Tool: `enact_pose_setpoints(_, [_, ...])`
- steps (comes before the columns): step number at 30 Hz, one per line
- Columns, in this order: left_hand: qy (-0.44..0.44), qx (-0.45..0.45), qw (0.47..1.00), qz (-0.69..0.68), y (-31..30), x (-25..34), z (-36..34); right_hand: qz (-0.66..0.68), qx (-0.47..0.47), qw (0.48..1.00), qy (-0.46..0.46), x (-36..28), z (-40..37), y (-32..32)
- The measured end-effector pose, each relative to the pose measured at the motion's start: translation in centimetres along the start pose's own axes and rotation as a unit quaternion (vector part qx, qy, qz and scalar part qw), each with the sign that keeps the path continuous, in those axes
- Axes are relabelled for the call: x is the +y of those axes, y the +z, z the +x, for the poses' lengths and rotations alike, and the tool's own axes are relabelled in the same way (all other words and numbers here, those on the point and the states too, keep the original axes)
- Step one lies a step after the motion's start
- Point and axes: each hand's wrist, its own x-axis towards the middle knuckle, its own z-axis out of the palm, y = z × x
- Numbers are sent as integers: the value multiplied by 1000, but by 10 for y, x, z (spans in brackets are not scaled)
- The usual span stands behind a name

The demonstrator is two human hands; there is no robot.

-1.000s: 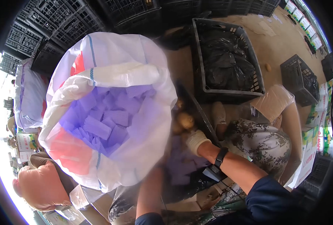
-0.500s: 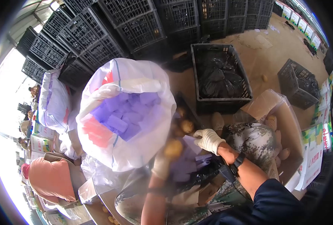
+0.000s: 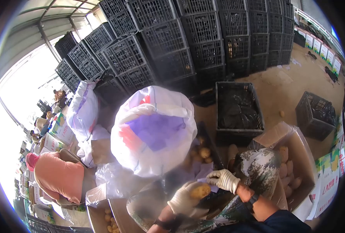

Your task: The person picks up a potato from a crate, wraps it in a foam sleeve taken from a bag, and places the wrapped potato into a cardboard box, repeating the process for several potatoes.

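My left hand (image 3: 183, 199), in a white knit glove, is closed around a yellow potato (image 3: 200, 191) above my lap. Just to its right, my gloved right hand (image 3: 226, 180) pinches a light purple wrapping sheet (image 3: 212, 188), which lies close against the potato. More purple sheets (image 3: 204, 170) are heaped right beyond my hands. Past them, several loose potatoes (image 3: 204, 152) rest in a dark container. A large white woven sack (image 3: 153, 160) stands open ahead of me, filled with purple packing material (image 3: 160, 130).
On my right is an open carton (image 3: 305, 157) of wrapped potatoes (image 3: 289, 169). Another carton (image 3: 120, 217) at lower left holds bare potatoes. A black crate (image 3: 240, 134) lined with black plastic stands ahead, before stacked crates (image 3: 203, 54). A person (image 3: 59, 174) bends over at left.
My left hand has brought the potato toward my lap, next to my right hand. The right hand still has a purple sheet. The view has tilted up and shifted left.
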Motion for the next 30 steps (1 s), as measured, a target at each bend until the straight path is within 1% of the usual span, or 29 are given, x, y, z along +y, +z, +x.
enact_pose_setpoints(1, [9,-12,998,-60,-3,5,-2,4,-2,1000,8,8,-2,3])
enact_pose_setpoints(2, [17,-24,992,-120,-4,7,-3,38,0,999,15,15,-4,6])
enact_pose_setpoints(3, [11,-54,982,-180,14,-10,-13,48,-10,999,22,10,-8,5])
enact_pose_setpoints(4, [34,-98,975,-196,26,-31,-18,57,-20,998,30,0,-15,4])
enact_pose_setpoints(5, [56,-143,965,-212,39,-52,-23,22,-42,996,69,-12,-19,1])
enact_pose_setpoints(6, [-3,-172,932,-320,34,-38,-23,31,-41,998,46,-14,-21,3])
enact_pose_setpoints(7, [-67,-188,885,-421,29,-25,-24,40,-36,998,20,-7,-21,6])
enact_pose_setpoints(8, [-112,-171,822,-531,13,5,-20,49,-31,998,-6,-1,-19,7])
enact_pose_setpoints(9, [-154,-152,745,-631,3,19,-16,71,-44,996,32,-7,-19,4])
enact_pose_setpoints(11, [-201,-182,592,-759,18,6,-10,116,-70,985,110,-19,-24,-1])
enact_pose_setpoints(12, [-221,-196,506,-811,23,2,-10,115,-61,987,95,-16,-23,0])
enact_pose_setpoints(13, [-87,-121,803,-577,20,1,-23,114,-53,989,81,-11,-23,3])
enact_pose_setpoints(16, [-151,-145,790,-577,25,-11,-23,104,-50,993,16,-12,-20,6])
enact_pose_setpoints(18, [-121,-134,826,-534,29,-20,-23,98,-53,993,-30,-13,-21,10])
enact_pose_setpoints(19, [-105,-127,843,-512,30,-23,-24,123,-80,989,-21,3,-17,7])
enact_pose_setpoints(20, [-112,-124,809,-563,29,-19,-23,293,-91,951,27,13,-15,6])
enact_pose_setpoints(21, [-118,-120,772,-612,27,-13,-20,453,-99,883,75,19,-14,6])
enact_pose_setpoints(22, [-123,-116,733,-659,27,-9,-19,598,-104,785,121,22,-14,6])
enact_pose_setpoints(23, [-145,-84,771,-615,31,-15,-20,613,-128,768,131,23,-12,4])
enact_pose_setpoints(24, [-147,-66,749,-642,30,-9,-19,344,-120,931,-21,31,-12,7])
enact_pose_setpoints(25, [-147,-47,727,-669,25,3,-15,34,-99,979,-175,43,-11,11])
enact_pose_setpoints(26, [-147,-27,705,-693,22,13,-11,-279,-65,906,-311,50,-9,14])
enact_pose_setpoints(27, [-153,-19,672,-724,20,19,-9,-330,-98,891,-296,4,-19,16])
enact_pose_setpoints(29, [-175,-6,679,-713,19,21,-5,-209,-88,943,-243,3,-22,15])
enact_pose_setpoints(30, [-187,0,682,-707,18,20,-4,-148,-82,962,-214,-7,-25,16])
